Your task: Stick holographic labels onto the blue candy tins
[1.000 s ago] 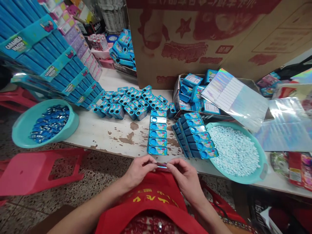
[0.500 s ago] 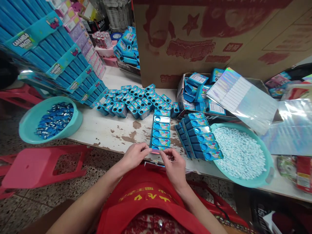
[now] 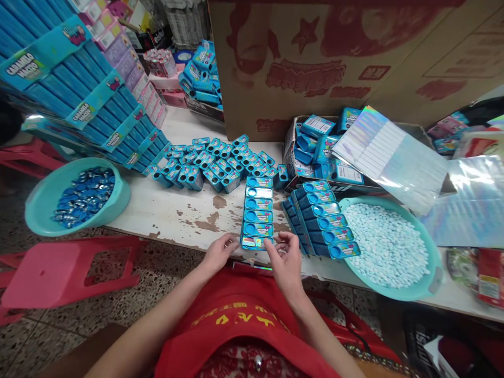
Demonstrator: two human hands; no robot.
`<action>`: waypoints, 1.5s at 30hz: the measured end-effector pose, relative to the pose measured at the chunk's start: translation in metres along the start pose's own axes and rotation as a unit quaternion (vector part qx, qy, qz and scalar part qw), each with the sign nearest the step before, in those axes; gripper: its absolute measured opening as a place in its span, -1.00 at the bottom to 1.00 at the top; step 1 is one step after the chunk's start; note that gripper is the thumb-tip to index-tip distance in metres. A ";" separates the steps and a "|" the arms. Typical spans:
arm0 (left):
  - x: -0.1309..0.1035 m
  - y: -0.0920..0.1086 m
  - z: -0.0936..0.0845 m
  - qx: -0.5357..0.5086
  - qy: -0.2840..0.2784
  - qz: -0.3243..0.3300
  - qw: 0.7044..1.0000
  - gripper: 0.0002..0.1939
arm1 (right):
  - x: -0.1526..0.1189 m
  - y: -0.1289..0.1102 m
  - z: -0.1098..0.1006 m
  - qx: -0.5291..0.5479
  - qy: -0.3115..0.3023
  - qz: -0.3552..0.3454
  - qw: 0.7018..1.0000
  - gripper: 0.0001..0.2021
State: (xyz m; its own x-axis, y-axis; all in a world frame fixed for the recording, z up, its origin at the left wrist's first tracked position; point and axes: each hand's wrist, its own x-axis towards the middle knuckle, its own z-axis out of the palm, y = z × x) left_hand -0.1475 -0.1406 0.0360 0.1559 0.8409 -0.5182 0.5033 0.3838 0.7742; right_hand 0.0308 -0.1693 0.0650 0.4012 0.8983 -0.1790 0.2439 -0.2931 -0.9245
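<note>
A column of blue candy boxes (image 3: 259, 216) printed "Caramelo Macizo" lies in front of me, each with a round recess. On the nearest box lies a small shiny coloured sticker (image 3: 252, 242). My right hand (image 3: 286, 260) is at that box's right end, its thumb touching the end of the sticker and its fingers bent but apart. Beside the left end is my left hand (image 3: 219, 253), fingers loosely curled, thumb apart, with nothing seen in it. A sheet edge with a rainbow sheen (image 3: 252, 268) shows below the column at the table edge.
Right of the column sit another stack of blue boxes (image 3: 328, 220) and a basin of pale candies (image 3: 388, 247). Holographic sheets (image 3: 389, 152) lie over a carton. Small upright boxes (image 3: 214, 163) stand behind. At left are a basin of blue wrapped pieces (image 3: 122, 197) and a pink stool (image 3: 59, 270).
The coloured strip pinched between both hands at the near edge now lies on the nearest box. My hands have moved apart, the left to the left and the right slightly to the right.
</note>
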 end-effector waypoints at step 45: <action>0.026 -0.029 0.057 0.279 -0.186 0.059 0.940 -0.72 | -0.039 0.129 -0.001 -0.450 -0.149 -0.384 0.792 -0.54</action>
State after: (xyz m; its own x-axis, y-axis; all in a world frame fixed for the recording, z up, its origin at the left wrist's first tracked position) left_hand -0.1093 -0.1514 -0.0208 0.4718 0.6342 -0.6126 0.8157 -0.0502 0.5763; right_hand 0.0474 -0.2421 -0.0471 -0.3644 0.9230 0.1239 0.8998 0.3832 -0.2084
